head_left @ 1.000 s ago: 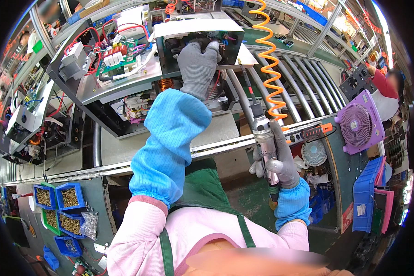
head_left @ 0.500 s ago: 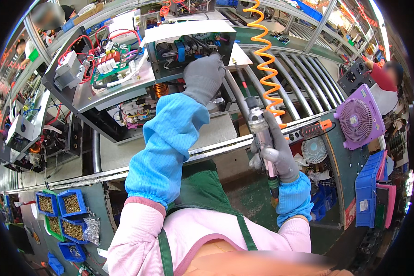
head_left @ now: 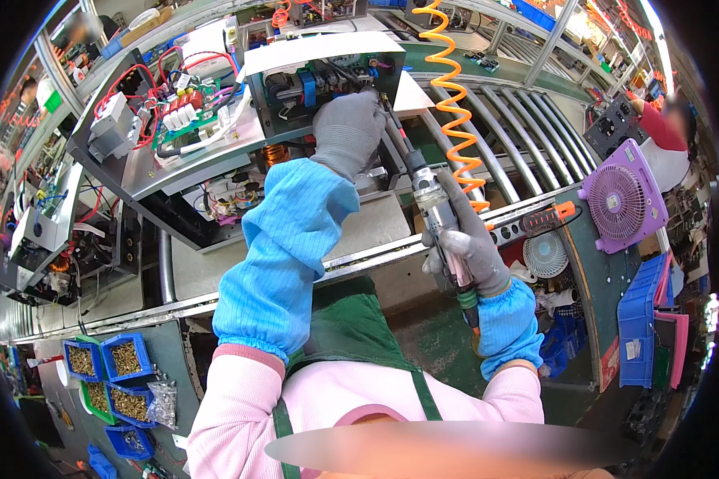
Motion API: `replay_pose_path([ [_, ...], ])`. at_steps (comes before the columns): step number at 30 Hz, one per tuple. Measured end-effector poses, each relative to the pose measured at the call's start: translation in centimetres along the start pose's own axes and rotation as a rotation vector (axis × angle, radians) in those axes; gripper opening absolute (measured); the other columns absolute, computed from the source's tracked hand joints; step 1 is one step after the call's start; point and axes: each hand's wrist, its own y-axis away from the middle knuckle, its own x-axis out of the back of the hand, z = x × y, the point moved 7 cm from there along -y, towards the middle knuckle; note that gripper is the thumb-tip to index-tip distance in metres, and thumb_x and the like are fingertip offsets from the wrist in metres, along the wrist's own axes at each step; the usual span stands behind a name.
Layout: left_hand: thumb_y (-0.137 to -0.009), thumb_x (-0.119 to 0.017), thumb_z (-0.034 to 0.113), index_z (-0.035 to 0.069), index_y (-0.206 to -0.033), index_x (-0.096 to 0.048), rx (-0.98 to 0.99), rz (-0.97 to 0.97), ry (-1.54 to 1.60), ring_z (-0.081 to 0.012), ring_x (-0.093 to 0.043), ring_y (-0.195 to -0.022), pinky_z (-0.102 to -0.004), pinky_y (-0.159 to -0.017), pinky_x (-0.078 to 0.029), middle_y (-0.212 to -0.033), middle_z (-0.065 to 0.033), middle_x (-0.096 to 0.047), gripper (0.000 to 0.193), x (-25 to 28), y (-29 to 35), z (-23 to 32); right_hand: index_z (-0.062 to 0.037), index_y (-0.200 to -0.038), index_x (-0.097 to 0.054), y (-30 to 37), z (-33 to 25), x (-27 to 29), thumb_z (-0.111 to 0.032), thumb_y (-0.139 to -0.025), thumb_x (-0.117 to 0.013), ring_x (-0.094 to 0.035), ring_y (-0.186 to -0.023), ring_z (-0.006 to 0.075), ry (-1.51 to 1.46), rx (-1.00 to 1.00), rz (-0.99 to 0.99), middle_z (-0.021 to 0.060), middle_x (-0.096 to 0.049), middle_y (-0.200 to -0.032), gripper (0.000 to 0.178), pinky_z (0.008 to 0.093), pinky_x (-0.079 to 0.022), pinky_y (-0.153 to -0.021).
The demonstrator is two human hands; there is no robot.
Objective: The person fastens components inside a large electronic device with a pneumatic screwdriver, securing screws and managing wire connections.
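My left hand, in a grey glove and blue sleeve, reaches to the right front of an opened metal device housing. Its fingers are closed at the housing's edge, and whatever they pinch is hidden. My right hand, also gloved, is wrapped round a pneumatic screwdriver. The tool slants up and to the left, its long bit reaching close beside my left fingertips. Whether the tip touches a screw is too small to tell. Inside the housing, a blue component and dark cables show.
An orange coiled hose hangs beside the screwdriver, over the roller conveyor. More opened units with a green circuit board stand left. Blue bins of brass-coloured fasteners lie lower left. A purple fan and a person are at right.
My right hand has moved the screwdriver up and left, bringing its bit close to my left fingers. My left hand stays at the housing, shifted only slightly in view.
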Motion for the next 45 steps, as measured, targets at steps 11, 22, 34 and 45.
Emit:
replay_pose_path([
  [11, -0.091, -0.047, 0.026, 0.005, -0.092, -0.068, 0.085, -0.244, -0.151, -0.0314, -0.067, -0.085, -0.0427, -0.073, -0.054, -0.087, -0.0167, -0.068, 0.029, -0.9, -0.5, 0.1, -0.0126, -0.148, -0.024, -1.8, -3.9, -0.6, -0.010, -0.078, -0.054, -0.056, -0.062, 0.0139, 0.127, -0.044, -0.031, 0.0102, -0.052, -0.092, 0.076, 0.0262, -0.053, -0.049],
  [22, -0.094, -0.043, 0.030, -0.001, -0.108, -0.061, 0.090, -0.194, 0.052, -0.0319, -0.066, -0.088, -0.0413, -0.079, -0.054, -0.093, -0.0174, -0.068, 0.038, -1.4, 0.1, 0.0, -0.0139, -0.145, -0.033, -2.9, -4.3, -0.4, -0.005, -0.079, -0.058, -0.056, -0.064, 0.0117, 0.192, -0.001, -0.041, 0.0079, -0.054, -0.096, 0.072, 0.0254, -0.053, -0.051],
  [34, -0.089, -0.049, 0.031, -0.001, -0.114, -0.054, 0.115, -0.243, 0.166, -0.0393, -0.063, -0.091, -0.0451, -0.081, -0.049, -0.090, -0.0248, -0.065, 0.041, -2.2, 0.2, -0.3, -0.0202, -0.145, -0.036, -3.7, -2.9, -0.2, -0.015, -0.074, -0.068, -0.061, -0.093, 0.0197, 1.196, 0.489, 0.085, 0.0130, -0.061, -0.114, 0.077, 0.0313, -0.047, -0.086],
  [45, -0.089, -0.052, 0.026, -0.001, -0.120, -0.049, 0.087, -0.256, 0.254, -0.0286, -0.067, -0.072, -0.0386, -0.070, -0.053, -0.079, -0.0171, -0.067, 0.041, -3.3, 0.0, -1.5, -0.0111, -0.148, -0.018, -3.4, -4.0, -2.0, -0.017, -0.085, -0.052, -0.062, -0.056, 0.0166, -0.150, 0.080, -0.075, 0.0160, -0.051, -0.115, 0.072, 0.0292, -0.059, -0.045],
])
